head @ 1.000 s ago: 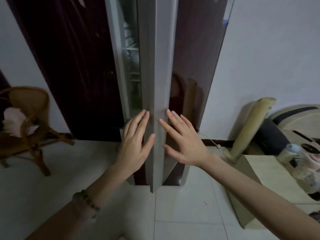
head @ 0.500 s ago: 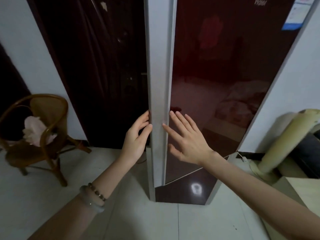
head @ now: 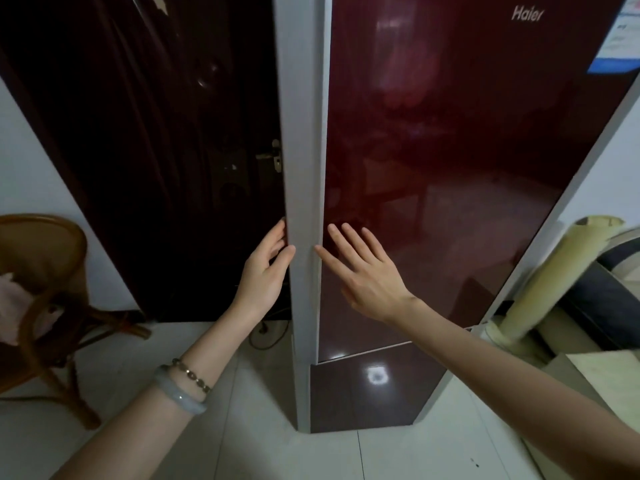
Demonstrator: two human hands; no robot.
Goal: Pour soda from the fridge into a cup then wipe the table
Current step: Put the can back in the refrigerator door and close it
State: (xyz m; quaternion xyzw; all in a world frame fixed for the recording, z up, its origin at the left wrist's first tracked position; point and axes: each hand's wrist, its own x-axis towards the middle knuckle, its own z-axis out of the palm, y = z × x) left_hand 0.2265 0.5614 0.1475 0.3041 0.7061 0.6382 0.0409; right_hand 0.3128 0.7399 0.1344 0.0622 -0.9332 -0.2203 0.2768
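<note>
Head view: fridge (head: 467, 150), tall, with a glossy dark-red door bearing the "Haier" logo and a grey side edge facing the camera; it stands on the pale tiled floor (head: 242, 445) at the centre of the frame. Left hand (head: 265, 271) lies against the grey edge, fingers nearly straight along its left side and thumb on its face, holding nothing. Right hand (head: 367, 271) is spread wide with straight fingers flat against the red door just beside the edge. Lower fridge door (head: 374, 393) sits beneath the upper one. Two bracelets (head: 183, 386) circle the left wrist. Blue-and-white sticker (head: 620, 39) marks the door's upper right corner. Dark room door (head: 156, 150) with a metal handle (head: 273, 157) stands left of the fridge, a wicker chair (head: 45, 271) beyond it; a rolled mat (head: 554, 271) leans at right
</note>
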